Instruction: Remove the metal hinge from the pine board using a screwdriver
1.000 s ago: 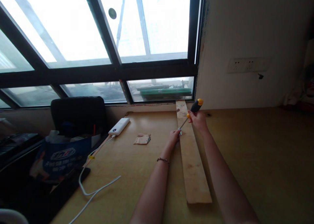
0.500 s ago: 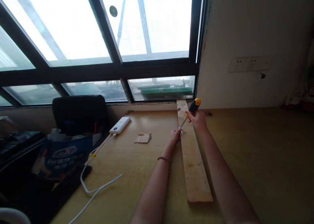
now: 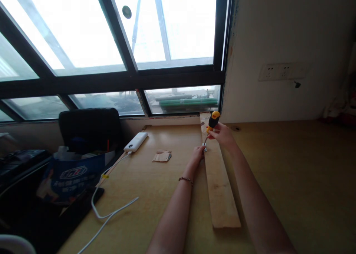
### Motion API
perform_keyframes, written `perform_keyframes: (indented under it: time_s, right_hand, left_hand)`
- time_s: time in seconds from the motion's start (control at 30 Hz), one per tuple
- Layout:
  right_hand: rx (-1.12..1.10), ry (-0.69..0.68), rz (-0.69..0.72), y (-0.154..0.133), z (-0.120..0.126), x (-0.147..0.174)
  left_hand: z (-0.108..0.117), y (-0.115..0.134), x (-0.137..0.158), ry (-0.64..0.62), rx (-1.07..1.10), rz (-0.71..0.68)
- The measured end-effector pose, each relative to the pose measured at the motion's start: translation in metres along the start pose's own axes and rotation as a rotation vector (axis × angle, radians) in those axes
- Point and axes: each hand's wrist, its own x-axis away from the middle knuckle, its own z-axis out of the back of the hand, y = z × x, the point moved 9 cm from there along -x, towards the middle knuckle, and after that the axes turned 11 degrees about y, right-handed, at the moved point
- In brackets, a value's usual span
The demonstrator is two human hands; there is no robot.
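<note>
In my right hand (image 3: pixel 222 134) is a screwdriver (image 3: pixel 213 121) with a yellow and black handle, fingers closed around its lower part. Its shaft slants down to a small shiny metal bracket (image 3: pixel 204 147) at the left edge of a long wooden board (image 3: pixel 221 189). My left hand (image 3: pixel 198 152) is closed at that same edge, its fingertips pressing the bracket against the wood. The board lies flat on the table, its far end at the window sill. The screwdriver's tip and any screw under it are too small to make out.
A torn piece of cardboard (image 3: pixel 161 156) lies on the table (image 3: pixel 144 180) left of my hands. Beyond it, a white power bank (image 3: pixel 136 142) trails a white cable (image 3: pixel 111 213). A black chair (image 3: pixel 90 126) with a blue bag (image 3: pixel 73 180) stands left of the table.
The screwdriver handle has swung left and stands more upright. My right hand has shifted slightly and its grip has changed. My left hand stays at the bracket.
</note>
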Motion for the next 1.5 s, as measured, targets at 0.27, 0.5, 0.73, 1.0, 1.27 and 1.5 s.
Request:
perform_keyframes:
  time_s: [0.27,0.5,0.73,1.0,1.27,1.5]
  right_hand:
    - [0.559,0.319,0.283,-0.020,0.018,0.003]
    - [0.402,0.318,0.090,0.002,0.024,-0.002]
    - [0.449,0.332,0.133,-0.007,0.031,-0.003]
    - [0.396,0.300,0.095,-0.007,0.026,0.000]
    - [0.421,0.305,0.062,-0.020,0.033,0.004]
    - [0.434,0.248,0.071,-0.010,0.023,0.003]
  left_hand:
    - [0.000,0.000,-0.001,-0.016,0.025,-0.011]
    - [-0.001,0.003,0.003,-0.002,0.028,0.000]
    - [0.001,-0.002,0.000,0.008,0.036,0.013]
    - [-0.001,0.005,0.006,-0.009,0.024,0.012]
    - [-0.002,0.005,0.009,-0.100,0.029,0.002]
    - [0.006,0.003,0.008,-0.114,-0.133,0.072]
